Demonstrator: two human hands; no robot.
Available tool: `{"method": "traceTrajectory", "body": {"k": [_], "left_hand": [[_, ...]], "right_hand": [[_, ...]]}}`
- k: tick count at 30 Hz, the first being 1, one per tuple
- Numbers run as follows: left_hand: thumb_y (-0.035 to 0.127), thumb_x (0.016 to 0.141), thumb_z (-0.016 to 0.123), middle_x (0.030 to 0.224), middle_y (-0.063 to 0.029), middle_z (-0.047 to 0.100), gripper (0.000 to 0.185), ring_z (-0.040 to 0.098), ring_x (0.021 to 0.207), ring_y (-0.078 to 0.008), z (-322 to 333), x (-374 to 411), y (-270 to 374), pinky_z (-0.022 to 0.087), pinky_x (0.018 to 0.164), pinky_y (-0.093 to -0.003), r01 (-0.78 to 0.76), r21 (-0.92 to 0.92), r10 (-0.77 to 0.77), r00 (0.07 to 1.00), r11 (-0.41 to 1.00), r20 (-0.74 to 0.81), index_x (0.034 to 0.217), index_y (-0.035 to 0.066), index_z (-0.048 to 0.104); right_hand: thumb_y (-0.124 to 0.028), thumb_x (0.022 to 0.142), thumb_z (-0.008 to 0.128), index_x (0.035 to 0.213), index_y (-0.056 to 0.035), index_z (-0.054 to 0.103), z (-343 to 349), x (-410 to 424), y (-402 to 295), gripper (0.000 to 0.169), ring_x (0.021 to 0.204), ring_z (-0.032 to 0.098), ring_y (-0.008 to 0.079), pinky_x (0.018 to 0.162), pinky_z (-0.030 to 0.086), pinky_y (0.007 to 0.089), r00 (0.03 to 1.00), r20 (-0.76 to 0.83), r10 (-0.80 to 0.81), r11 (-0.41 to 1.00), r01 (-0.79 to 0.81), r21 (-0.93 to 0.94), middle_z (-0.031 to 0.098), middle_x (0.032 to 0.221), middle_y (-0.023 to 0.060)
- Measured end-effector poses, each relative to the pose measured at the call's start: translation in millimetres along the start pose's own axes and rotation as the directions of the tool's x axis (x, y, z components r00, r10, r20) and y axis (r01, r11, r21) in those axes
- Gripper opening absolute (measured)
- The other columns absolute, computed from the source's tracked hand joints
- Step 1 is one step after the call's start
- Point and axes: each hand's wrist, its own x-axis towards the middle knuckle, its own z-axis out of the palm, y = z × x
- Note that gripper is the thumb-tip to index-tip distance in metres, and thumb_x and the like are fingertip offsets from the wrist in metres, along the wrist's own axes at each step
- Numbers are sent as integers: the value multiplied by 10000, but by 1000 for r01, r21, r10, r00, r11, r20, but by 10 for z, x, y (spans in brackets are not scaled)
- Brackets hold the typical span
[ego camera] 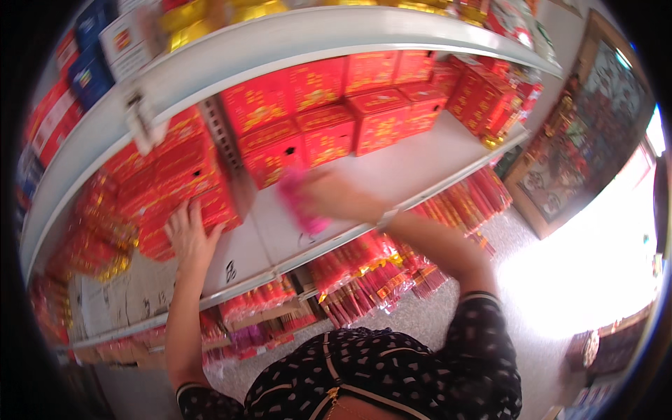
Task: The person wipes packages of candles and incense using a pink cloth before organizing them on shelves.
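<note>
My right hand (336,197), blurred, grips a bunched pink cloth (310,215) over the white metal shelf (404,168). Part of the cloth hangs below my fingers near the shelf's front edge. On the left, my left hand (189,231) rests with spread fingers against the front of a red cardboard box (157,236) in a stack. Behind the cloth stand stacked red boxes with gold print (273,157), some with a dark round hole in the side.
An upper shelf (336,31) with a pale front lip crosses above my hands. Plastic-wrapped red packets (357,262) fill the level below. Gold-and-red packages (100,247) sit at the left. A wood-framed picture (588,121) leans at the right, beside a bright opening (562,283).
</note>
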Motion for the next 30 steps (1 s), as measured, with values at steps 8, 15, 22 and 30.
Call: {"method": "traceTrajectory", "body": {"k": [8,15,22,30], "left_hand": [[330,732,707,1259,-171,448,637,420,1160,-360,-66,-50,102,310,952,-507,-3,44,6,999,999,-51,1243,44,456],[245,760,689,1235,-201,453,481,447,1108,-395,-233,-584,536,368,916,-492,-122,-450,140,990,885,6,1139,-3,526],[337,667,756,1171,-185,475,599,462,1045,-357,-240,-430,656,365,900,-474,-217,-561,362,918,799,161,1110,-8,549],[363,544,785,1162,-171,467,628,442,1042,-356,-198,-392,644,336,892,-478,-251,-544,426,877,800,222,1019,9,576]], "right_hand": [[-266,800,577,1060,-132,597,436,296,-395,294,1043,515,304,890,435,454,961,-267,-68,981,114,160,568,1044,99],[-290,818,567,1109,-100,549,588,-1337,1595,348,958,601,335,858,471,454,886,-61,460,887,-456,69,624,1029,142],[-231,847,530,1094,-51,568,435,-1441,1658,309,936,600,313,768,496,428,771,56,635,764,-615,-193,619,1009,144],[-198,746,646,973,-156,621,233,-781,220,232,1103,498,237,945,405,404,955,-292,-62,935,158,319,558,1087,29]]}}
